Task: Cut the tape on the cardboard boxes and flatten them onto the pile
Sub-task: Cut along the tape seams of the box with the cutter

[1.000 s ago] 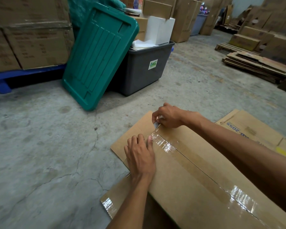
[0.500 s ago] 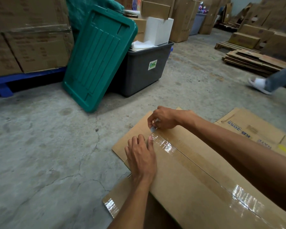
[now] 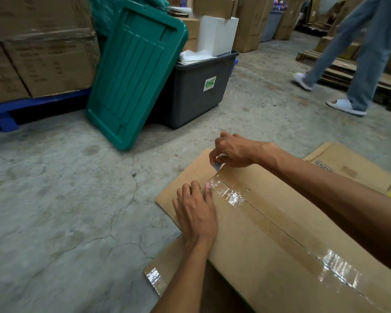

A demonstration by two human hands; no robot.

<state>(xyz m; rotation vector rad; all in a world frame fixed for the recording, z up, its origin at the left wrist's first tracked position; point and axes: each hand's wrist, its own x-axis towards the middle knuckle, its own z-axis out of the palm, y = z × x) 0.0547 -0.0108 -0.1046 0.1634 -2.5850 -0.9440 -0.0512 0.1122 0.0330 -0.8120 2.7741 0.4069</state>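
Grey bin holds a white box & paper; green lid leans on it. Cardboard box on floor, tape along seam. Left hand flat beside tape, fingers loose – right hand pinched on small blade at tape end. Since 0.5 s ago: hands barely moved; walking person now nearer.

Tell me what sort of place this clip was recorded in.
Most likely a warehouse or stockroom: stacked cardboard cartons on a blue pallet, flattened cardboard on a wooden pallet, and a bare concrete floor.
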